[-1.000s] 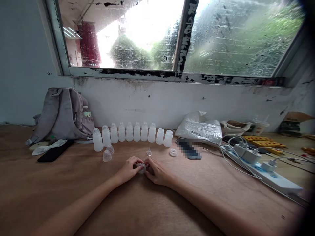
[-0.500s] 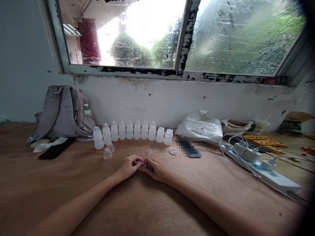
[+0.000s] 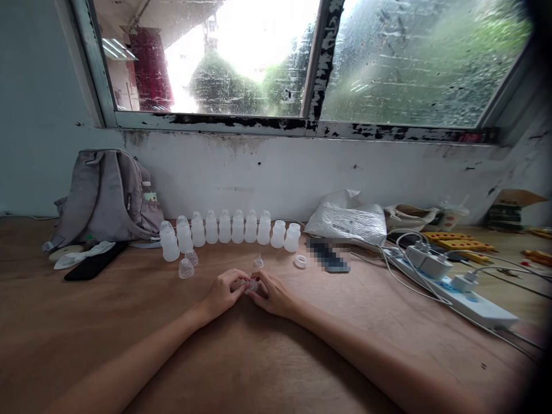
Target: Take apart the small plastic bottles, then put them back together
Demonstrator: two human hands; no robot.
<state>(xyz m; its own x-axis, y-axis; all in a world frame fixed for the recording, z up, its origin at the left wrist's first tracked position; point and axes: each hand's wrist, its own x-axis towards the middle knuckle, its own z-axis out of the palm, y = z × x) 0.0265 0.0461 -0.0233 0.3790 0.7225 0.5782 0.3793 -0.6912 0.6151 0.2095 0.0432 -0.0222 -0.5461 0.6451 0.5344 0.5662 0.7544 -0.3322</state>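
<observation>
My left hand point(image 3: 225, 289) and my right hand point(image 3: 271, 292) meet low over the table, thumbs and fingers closed on a small translucent baby bottle part point(image 3: 250, 286). The fingers cover much of it, so its exact shape is unclear. Just beyond them a clear bottle nipple point(image 3: 259, 262) stands on the wood. To its right lies a white collar ring point(image 3: 301, 261). Two clear dome caps, the nearer cap point(image 3: 186, 268) among them, sit to the left. Behind stretches a row of frosted baby bottles point(image 3: 225, 229); its two rightmost, including the end bottle point(image 3: 292, 238), have open tops.
On the left are a grey backpack point(image 3: 103, 195) and a black phone point(image 3: 95, 263). At the right lie a pixelated dark object point(image 3: 330, 257), a silvery bag point(image 3: 349, 217) and a power strip point(image 3: 483, 309) with chargers and cables. The window wall point(image 3: 233, 167) bounds the table's back.
The part between my fingers has turned slightly and shows more of its clear surface. Both hands stay in nearly the same place; the whole view has shifted a little.
</observation>
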